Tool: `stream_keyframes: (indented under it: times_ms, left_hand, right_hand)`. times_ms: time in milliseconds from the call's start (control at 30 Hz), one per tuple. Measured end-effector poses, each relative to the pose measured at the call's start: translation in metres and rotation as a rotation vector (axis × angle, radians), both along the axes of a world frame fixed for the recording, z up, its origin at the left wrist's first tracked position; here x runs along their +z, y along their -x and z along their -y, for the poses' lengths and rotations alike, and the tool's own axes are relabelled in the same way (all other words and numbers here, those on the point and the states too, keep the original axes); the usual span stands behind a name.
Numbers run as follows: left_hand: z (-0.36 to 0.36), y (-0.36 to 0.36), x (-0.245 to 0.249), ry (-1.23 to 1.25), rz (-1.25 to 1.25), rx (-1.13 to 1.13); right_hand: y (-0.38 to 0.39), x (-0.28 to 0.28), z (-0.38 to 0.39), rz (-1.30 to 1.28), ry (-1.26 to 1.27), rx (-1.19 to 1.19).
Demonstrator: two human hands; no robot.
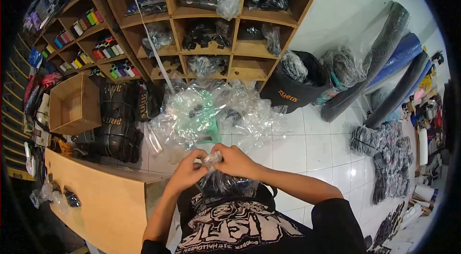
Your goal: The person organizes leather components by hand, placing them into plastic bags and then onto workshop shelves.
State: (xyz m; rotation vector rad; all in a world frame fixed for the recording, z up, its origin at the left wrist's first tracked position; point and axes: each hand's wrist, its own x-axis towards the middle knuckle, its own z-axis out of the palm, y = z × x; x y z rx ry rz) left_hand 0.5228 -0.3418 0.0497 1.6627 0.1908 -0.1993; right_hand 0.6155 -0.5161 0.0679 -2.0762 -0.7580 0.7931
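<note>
A clear plastic bag (223,184) with dark items inside rests against my body, at the lower middle of the head view. Its gathered neck is between my two hands. My left hand (188,170) pinches the bag's neck from the left side. From the right, my right hand (234,162) grips the same twisted plastic, close to the left one. What the dark items are, I cannot make out. Just beyond my hands, a heap of clear plastic bags (192,110) lies on the floor, with something green among it.
A wooden table (103,201) stands at the left, bearing small bagged items. Behind are a wooden shelf (230,52), a cardboard box (72,105) and a black bin (293,93). Wrapped rolls (370,62) lean at the right, near bundled stacks (389,158) on the tiled floor.
</note>
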Motion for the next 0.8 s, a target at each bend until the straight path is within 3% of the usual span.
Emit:
stream_keyframes:
  times_ms: [67,167,300,367,500,567,800]
  left_hand:
    - [-0.009,0.0,0.004,0.271,-0.135,-0.109]
    - [-0.017,-0.002,0.003,0.416,-0.107,-0.201]
    - [-0.009,-0.002,0.0,0.285,-0.198,-0.147]
    - [0.0,0.002,-0.015,0.298,-0.099,0.043]
    - [0.014,0.005,-0.015,0.266,-0.01,0.171]
    - [0.021,0.005,-0.011,-0.053,0.005,0.271]
    - [0.028,0.0,-0.01,-0.426,0.188,0.296]
  right_hand:
    - [-0.004,-0.003,0.001,-0.044,-0.051,0.002]
    - [-0.004,0.006,0.0,-0.027,0.044,0.029]
    - [-0.006,-0.011,-0.001,-0.007,0.037,0.038]
    - [-0.008,-0.011,-0.001,-0.021,-0.064,0.042]
    - [-0.017,0.005,0.006,-0.174,-0.091,0.096]
    - [-0.018,0.006,0.008,-0.436,-0.206,0.091]
    - [-0.002,-0.009,-0.001,0.079,-0.066,0.119]
